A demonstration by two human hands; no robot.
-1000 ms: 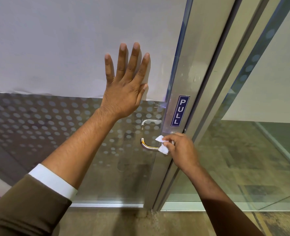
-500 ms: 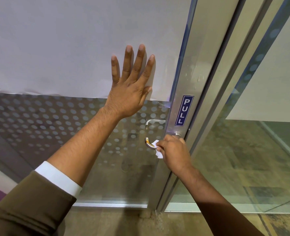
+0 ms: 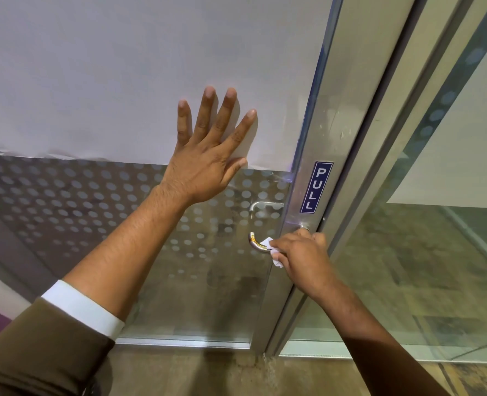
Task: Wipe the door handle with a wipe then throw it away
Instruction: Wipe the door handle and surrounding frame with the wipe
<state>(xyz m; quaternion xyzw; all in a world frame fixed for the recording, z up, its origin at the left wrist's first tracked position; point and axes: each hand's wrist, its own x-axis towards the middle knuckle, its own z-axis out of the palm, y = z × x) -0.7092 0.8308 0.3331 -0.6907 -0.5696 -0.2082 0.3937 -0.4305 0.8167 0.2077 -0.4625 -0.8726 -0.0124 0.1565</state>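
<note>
Step in hand: wiping the door handle (image 3: 256,244). Disposal not yet begun.

Right hand (image 3: 301,257): clenched around the white wipe (image 3: 268,243), pressing it onto the handle's horizontal bar. Only a small fold of wipe shows at the fingertips, plus a corner hanging below the knuckles. Wipe sits on the bar just short of the curved free end; that end is bare and shiny. Handle base, near the frame, is hidden behind the hand.

Left hand (image 3: 208,155): released, fingers spread, palm flat against the door glass (image 3: 122,224) approx. at the lower edge of the white sheet (image 3: 122,67) covering the upper pane. Holds nothing; judged to be bracing the door so it does not swing under wiping pressure.

Next move, judged: slide the wipe outward over the curved end, then back toward the base, w/ grip kept wrapped around the bar for full coverage incl. underside. Afterwards, keep the wipe in the right hand and locate a bin; none is in view.

Labels: blue vertical sticker (image 3: 316,187) on the aluminium door frame (image 3: 336,110), above the handle, white caps reading "PULL". No brand or other writing legible. A second handle (image 3: 261,205) shows through the dotted glass, on the far side.
</note>
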